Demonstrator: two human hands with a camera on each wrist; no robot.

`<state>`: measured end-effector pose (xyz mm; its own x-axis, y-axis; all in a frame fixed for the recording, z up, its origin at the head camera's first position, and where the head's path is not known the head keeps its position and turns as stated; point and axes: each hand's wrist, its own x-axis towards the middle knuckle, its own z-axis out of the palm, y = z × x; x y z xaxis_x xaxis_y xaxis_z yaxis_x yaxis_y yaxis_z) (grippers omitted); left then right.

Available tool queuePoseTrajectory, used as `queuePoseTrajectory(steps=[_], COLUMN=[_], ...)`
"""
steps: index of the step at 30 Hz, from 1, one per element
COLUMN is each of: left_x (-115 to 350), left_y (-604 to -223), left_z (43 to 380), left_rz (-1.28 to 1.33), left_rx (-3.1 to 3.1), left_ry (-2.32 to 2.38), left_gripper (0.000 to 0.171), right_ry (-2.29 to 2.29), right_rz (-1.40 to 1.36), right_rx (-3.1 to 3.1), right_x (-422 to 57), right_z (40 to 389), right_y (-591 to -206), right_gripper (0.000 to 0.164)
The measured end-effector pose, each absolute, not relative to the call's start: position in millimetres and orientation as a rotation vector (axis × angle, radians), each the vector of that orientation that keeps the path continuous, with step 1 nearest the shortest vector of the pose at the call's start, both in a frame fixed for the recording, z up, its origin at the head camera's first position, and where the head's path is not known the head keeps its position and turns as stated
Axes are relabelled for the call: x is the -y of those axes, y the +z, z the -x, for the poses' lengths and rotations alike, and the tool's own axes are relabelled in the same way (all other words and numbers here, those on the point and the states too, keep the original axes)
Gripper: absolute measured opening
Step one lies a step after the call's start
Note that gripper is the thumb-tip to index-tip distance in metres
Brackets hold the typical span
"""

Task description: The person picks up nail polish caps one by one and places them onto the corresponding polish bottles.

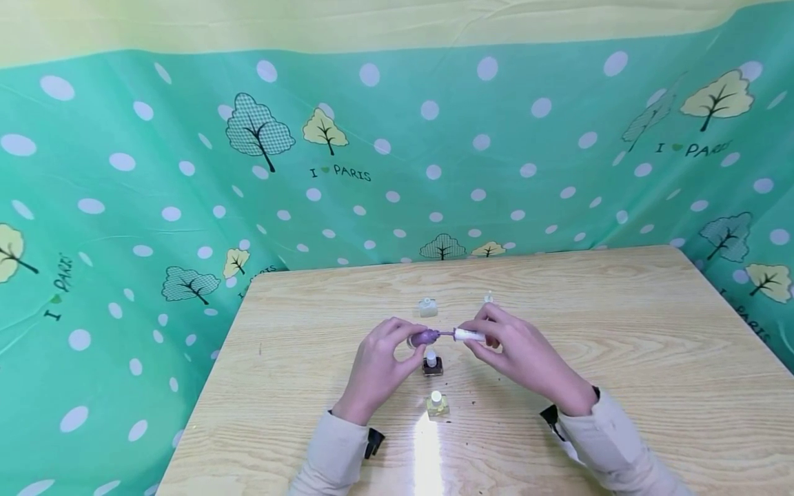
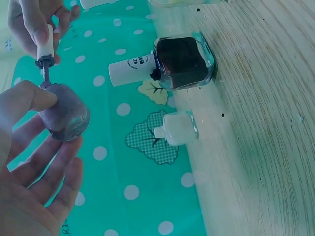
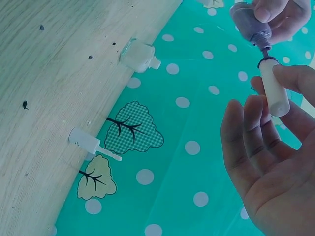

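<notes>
My left hand (image 1: pixel 386 358) pinches a purple nail polish bottle (image 1: pixel 424 337) between thumb and fingers, tipped sideways with its neck toward the right. In my right hand (image 1: pixel 517 344) is its white brush cap (image 1: pixel 469 335), gripped by thumb and fingertips. The purple-coated brush stem (image 2: pixel 47 73) spans the gap between cap and bottle neck; its tip is hidden inside the neck. Behind the hands stands an uncapped white polish bottle (image 1: pixel 428 308). Its likely match, a loose white brush cap (image 3: pixel 84 141), stands on the table with the brush pointing up.
A dark polish bottle (image 1: pixel 432 366) with a white cap stands just below the held bottle. Nearer the front is a capped yellowish bottle (image 1: pixel 437 405). Small dark specks dot the wooden table (image 1: pixel 298 386). A green patterned cloth (image 1: pixel 397 158) hangs behind and beside it.
</notes>
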<state>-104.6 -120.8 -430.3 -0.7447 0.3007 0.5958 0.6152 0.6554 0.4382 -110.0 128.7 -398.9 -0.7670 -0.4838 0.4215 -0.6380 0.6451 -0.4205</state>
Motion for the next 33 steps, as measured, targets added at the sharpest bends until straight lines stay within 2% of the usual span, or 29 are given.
queuePoseTrajectory(steps=[22, 33], left_x=[111.4, 111.9], left_y=[-428.6, -425.9], left_z=[104.3, 103.4], left_rz=[0.819, 0.871], left_rx=[2.386, 2.416], left_ry=[-0.764, -0.629], left_gripper=[0.023, 0.027], right_ry=[0.792, 0.745], right_rz=[-0.982, -1.007], right_rx=[2.603, 2.619], right_x=[-121.3, -121.9], right_z=[111.3, 111.6], right_y=[-402.3, -402.6], right_gripper=[0.019, 0.020])
